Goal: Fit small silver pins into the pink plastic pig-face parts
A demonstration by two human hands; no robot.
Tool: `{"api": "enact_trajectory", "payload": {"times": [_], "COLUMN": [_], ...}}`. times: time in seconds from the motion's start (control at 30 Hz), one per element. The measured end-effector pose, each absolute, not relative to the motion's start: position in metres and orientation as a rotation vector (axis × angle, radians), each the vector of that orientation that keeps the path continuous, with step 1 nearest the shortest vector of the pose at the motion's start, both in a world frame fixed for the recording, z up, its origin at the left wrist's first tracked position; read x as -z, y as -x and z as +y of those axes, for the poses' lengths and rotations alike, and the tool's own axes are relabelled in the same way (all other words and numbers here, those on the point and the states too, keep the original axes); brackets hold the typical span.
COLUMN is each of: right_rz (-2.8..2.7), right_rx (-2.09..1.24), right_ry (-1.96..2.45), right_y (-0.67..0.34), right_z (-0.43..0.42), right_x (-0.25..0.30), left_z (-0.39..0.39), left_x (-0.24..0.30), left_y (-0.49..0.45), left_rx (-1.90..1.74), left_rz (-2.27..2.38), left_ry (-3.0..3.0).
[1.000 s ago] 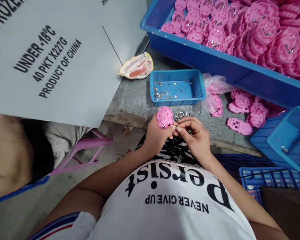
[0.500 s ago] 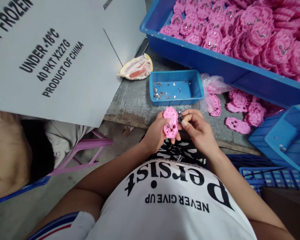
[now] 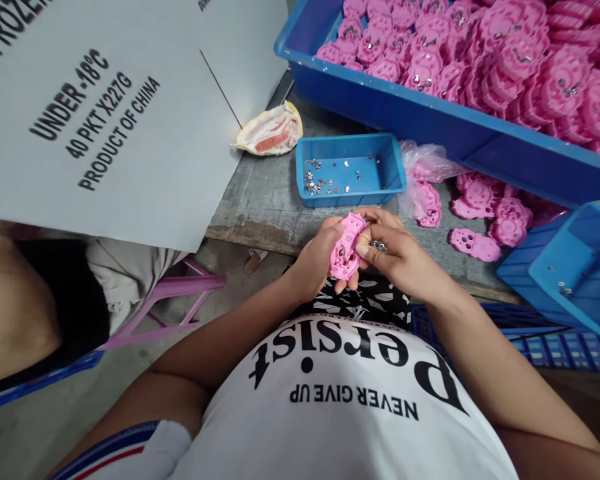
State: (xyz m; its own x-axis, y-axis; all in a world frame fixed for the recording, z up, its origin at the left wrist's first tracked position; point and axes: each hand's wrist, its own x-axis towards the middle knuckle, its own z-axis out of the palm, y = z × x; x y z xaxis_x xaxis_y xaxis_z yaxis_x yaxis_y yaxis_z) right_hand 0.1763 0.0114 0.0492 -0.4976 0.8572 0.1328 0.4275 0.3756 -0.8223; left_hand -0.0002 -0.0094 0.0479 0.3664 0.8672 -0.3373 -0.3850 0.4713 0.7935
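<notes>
The left hand (image 3: 316,263) has its grip closed around the edge of a flat pink plastic part with round holes (image 3: 345,248), held above the near edge of the grey worktop (image 3: 265,200). The part's long axis runs away from the body, its holed face turned to the right hand (image 3: 400,257). That hand's thumb touches the face, and its grip is curled on small silvery metal pieces (image 3: 379,247). A small blue plastic tray (image 3: 350,198) lies just beyond, and loose pink parts (image 3: 473,243) lie to the right.

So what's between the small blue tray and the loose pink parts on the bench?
A crumpled clear plastic bag with pink parts inside, next to the tray, in the head view.
</notes>
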Motion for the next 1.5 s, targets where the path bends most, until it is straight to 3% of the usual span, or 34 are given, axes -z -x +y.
{"api": "enact_trajectory", "payload": {"times": [0.27,0.93,1.13,1.5], "right_rz": [-2.03,-2.001,-1.759,-1.529], "right_rx": [-1.119,-0.987,-1.23,-1.283], "right_ry": [1.111,1.212,1.173,1.252], "right_y": [-0.179,-0.178,-0.18,-0.172], "right_z": [0.013,0.013,0.016,0.044], "right_x": [-0.047,-0.038,-0.046,-0.063], "left_z": [-0.008,-0.006,-0.003,-0.001], "left_x": [-0.045,-0.034,-0.042,-0.033], "left_y": [-0.002,-0.004,0.003,0.018], "left_rx": [-0.889,-0.853,-0.846,-0.893], "left_rz": [0.839,0.806,0.804,0.912], "left_ry": [-0.693,-0.692,-0.645,-0.707]}}
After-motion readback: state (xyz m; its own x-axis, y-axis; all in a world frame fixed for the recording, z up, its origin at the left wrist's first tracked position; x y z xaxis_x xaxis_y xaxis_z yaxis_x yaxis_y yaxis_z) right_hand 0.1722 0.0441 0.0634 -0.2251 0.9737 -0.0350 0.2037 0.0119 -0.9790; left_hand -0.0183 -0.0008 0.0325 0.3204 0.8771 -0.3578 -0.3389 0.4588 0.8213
